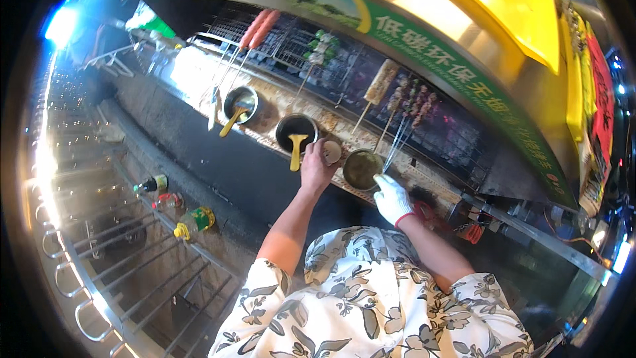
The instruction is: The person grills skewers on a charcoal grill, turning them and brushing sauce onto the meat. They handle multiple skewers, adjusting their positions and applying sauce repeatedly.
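My bare left hand [317,166] is closed on a small round whitish container [331,152], just right of a dark pot [287,132] with a yellow-handled brush [297,151] in it. My right hand [391,199], in a white knit glove, is at the rim of a metal bowl [362,170] of greenish-brown contents, beside the lower ends of several metal skewers [396,144]. Whether its fingers hold the skewers or the rim, I cannot tell. Those skewers carry small pieces of meat [425,104] over the grill [343,72]. A thick skewered piece [382,82] lies to their left.
Two skewered sausages [259,30] and a green-and-white skewer [321,48] lie on the grill's left part. Another pot [241,104] with a brush stands on the ledge. The grill's hood [447,64] overhangs the back. Bottles [196,223] stand by a metal rack [149,258] at lower left.
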A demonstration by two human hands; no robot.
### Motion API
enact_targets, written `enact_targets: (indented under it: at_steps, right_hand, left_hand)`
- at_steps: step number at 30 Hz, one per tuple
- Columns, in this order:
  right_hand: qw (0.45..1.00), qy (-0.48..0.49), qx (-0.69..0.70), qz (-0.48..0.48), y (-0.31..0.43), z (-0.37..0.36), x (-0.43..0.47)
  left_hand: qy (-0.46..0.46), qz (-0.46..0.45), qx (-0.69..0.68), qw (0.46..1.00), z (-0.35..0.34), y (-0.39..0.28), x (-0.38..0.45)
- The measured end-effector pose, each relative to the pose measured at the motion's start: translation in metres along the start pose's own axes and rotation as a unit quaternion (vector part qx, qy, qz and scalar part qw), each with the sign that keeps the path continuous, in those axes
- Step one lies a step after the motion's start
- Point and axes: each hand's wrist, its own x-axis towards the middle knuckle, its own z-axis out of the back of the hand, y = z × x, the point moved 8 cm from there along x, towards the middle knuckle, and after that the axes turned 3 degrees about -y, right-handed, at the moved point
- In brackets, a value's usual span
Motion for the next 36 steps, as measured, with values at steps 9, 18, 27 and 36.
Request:
enact_targets:
  at_steps: [9, 18, 27, 36]
  right_hand:
    - [0.857, 0.055, 0.496, -0.132, 0.017, 0.038, -0.037]
    - [0.485, 0.03, 0.863, -0.134, 0.061, 0.084, -0.03]
    - [0.462, -0.222, 0.83, -0.22, -0.066, 0.145, -0.018]
    - [0.516, -0.313, 0.78, -0.165, -0.082, 0.18, 0.022]
  left_hand:
    - [-0.035, -0.03, -0.131, 0.99, 0.117, -0.086, -0.048]
    - [0.146, -0.063, -0.27, 0.95, 0.066, -0.18, -0.049]
    - [0.102, 0.264, -0.356, 0.891, -0.037, -0.039, 0.02]
    - [0.086, 0.298, -0.524, 0.793, -0.067, -0.031, 0.026]
